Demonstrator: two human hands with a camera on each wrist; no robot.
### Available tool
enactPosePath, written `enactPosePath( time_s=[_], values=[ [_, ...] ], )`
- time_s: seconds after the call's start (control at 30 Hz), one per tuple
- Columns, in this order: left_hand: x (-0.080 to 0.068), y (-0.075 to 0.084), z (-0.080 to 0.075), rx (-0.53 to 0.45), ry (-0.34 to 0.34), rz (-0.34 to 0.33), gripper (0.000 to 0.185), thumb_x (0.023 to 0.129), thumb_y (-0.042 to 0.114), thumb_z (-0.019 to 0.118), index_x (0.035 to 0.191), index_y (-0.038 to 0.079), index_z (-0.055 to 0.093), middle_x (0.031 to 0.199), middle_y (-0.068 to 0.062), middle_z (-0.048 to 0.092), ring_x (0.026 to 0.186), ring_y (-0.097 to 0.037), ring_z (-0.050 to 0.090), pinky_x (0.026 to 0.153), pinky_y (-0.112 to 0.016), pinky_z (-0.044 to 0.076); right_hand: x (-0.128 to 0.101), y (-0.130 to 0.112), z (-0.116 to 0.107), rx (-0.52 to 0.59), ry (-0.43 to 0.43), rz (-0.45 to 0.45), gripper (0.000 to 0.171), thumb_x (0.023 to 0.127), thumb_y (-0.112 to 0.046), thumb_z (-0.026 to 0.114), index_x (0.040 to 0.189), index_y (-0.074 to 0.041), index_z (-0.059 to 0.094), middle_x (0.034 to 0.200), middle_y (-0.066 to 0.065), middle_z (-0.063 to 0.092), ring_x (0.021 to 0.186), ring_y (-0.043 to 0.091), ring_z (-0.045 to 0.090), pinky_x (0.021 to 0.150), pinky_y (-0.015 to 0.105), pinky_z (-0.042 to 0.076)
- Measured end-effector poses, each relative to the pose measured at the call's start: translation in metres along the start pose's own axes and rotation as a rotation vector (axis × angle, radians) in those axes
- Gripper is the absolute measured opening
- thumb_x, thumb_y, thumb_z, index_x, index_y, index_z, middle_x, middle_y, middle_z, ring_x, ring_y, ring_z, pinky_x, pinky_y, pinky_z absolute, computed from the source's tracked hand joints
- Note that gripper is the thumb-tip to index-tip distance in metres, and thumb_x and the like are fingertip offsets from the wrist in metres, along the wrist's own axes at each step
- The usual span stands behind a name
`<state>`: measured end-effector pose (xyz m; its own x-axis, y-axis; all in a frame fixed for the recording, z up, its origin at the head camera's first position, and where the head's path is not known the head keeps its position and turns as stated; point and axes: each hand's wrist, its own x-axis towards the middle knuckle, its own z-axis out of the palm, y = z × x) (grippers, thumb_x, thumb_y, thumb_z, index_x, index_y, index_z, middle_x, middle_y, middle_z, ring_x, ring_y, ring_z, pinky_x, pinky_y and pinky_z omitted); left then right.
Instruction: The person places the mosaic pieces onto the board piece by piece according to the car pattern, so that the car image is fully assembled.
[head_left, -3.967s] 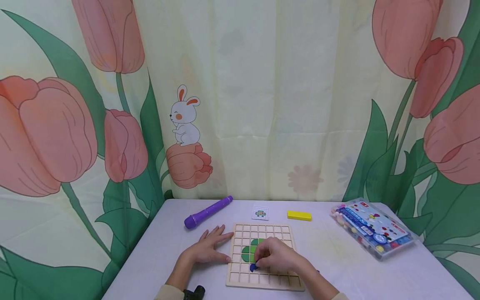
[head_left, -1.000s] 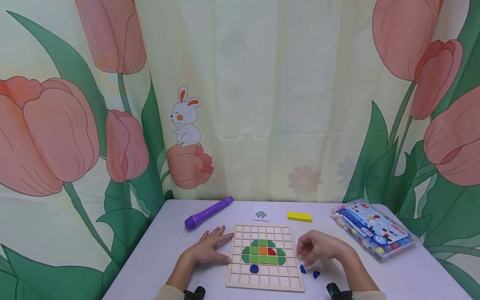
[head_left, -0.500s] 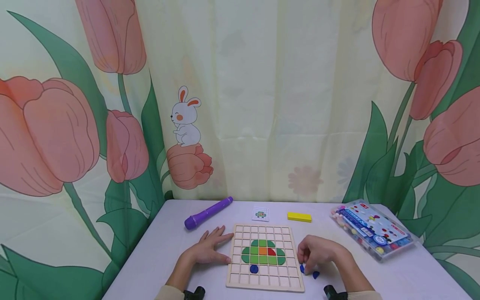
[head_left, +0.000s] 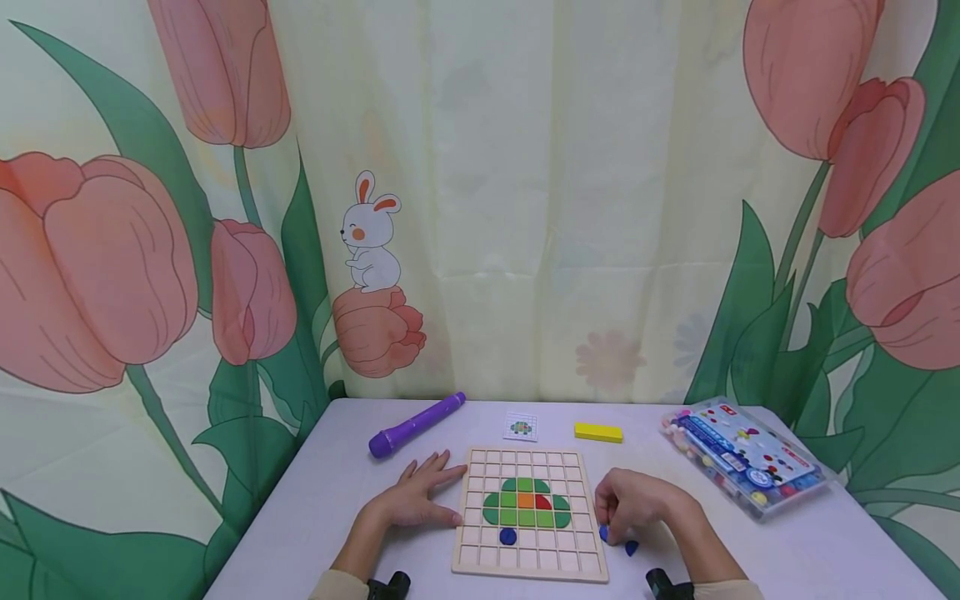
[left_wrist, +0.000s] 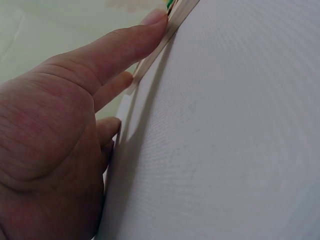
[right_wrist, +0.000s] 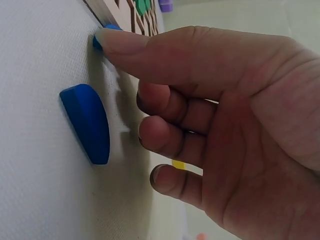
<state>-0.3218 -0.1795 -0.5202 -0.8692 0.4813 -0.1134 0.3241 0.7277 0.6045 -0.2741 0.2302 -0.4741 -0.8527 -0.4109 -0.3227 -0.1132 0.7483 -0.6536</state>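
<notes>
My left hand [head_left: 416, 497] lies with fingers spread at the left edge of a gridded wooden board [head_left: 480, 561], thumb and index fingertip touching its frame. On the board, green, orange and red blocks form a domed shape [head_left: 527, 519], with a round blue shape [head_left: 507, 537] below it. Right of the board, my right hand [head_left: 637, 500] has curled fingers and pinches a small blue block [head_left: 603, 533] at the board's edge; the thumb tip covers part of it. A second blue block [right_wrist: 87, 125] with one curved side lies on the table beside that hand.
Behind the board lie a small printed pattern card [head_left: 521, 427] and a yellow block [head_left: 598, 432]. A purple microphone-shaped object [head_left: 416, 426] lies at the back left. A clear plastic case [head_left: 746, 458] of colourful pieces sits on the right. A printed curtain [head_left: 495, 208] hangs behind the table.
My right hand has moved from over the board to its right side, then lowered onto the blue block there. The blue shape on the board is uncovered. My left hand has stayed put.
</notes>
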Motion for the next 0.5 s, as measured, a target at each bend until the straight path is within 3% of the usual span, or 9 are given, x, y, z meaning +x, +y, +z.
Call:
enactPosePath(
  time_s=[0.3, 0.5],
  values=[
    [0.0001, 0.0013, -0.0011, -0.005, 0.0, -0.003, 0.089, 0.079, 0.058, 0.083, 0.156, 0.034, 0.048, 0.175, -0.01, 0.019, 0.163, -0.038, 0.006, 0.127, -0.068, -0.005, 0.0023, 0.0018, -0.0009, 0.031, 0.007, -0.05, 0.02, 0.077, 0.001, 0.086, 0.084, -0.007, 0.07, 0.077, 0.004, 0.065, 0.075, 0.021, 0.058, 0.068, 0.031, 0.043],
    [-0.0001, 0.0007, -0.0006, -0.007, -0.003, 0.002, 0.089, 0.079, 0.058, 0.083, 0.157, 0.033, 0.047, 0.175, -0.011, 0.019, 0.163, -0.038, 0.006, 0.127, -0.067, -0.005, 0.0028, 0.0055, -0.001, 0.051, 0.006, -0.101, 0.015, 0.079, 0.001, 0.083, 0.084, -0.007, 0.072, 0.074, 0.003, 0.066, 0.069, 0.018, 0.057, 0.061, 0.028, 0.044]
  ],
)
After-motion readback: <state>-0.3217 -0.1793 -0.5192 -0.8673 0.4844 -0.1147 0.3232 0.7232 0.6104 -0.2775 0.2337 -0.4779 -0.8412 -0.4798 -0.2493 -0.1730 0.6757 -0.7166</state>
